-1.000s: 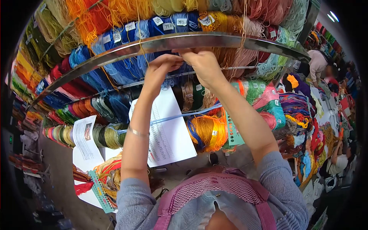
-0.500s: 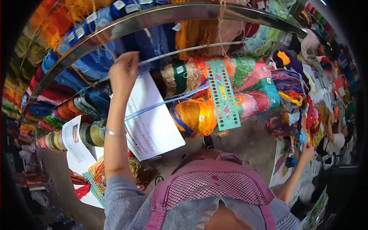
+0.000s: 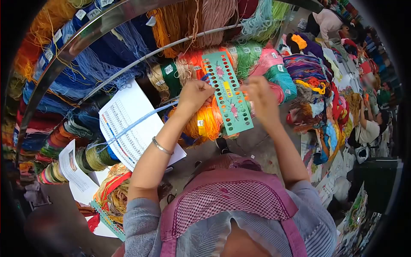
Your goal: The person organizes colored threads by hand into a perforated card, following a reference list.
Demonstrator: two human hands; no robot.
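Note:
A green thread card [image 3: 221,88] with rows of holes and flower prints lies over yarn skeins. At its left edge my left hand [image 3: 195,96] is closed in a pinch over the blue thread [image 3: 141,122], which runs from the card leftward across a printed sheet [image 3: 124,113]. My right hand [image 3: 263,100] is beside the card's right edge, its fingers bent and smeared by motion, so what they hold cannot be made out. Orange yarn [image 3: 209,122] with a number tag sits under the card's lower part.
Hanging blue skeins [image 3: 96,55] and a curved metal rail [image 3: 98,25] run across the top. A second green card [image 3: 107,220] lies at lower left beside tangled yarn. Piled yarn [image 3: 306,68] covers the right-hand table. Other people [image 3: 368,128] work at far right.
My left hand has come down from the rack to the card's left edge. My right hand has swung in from the far right to the card. The view has shifted somewhat.

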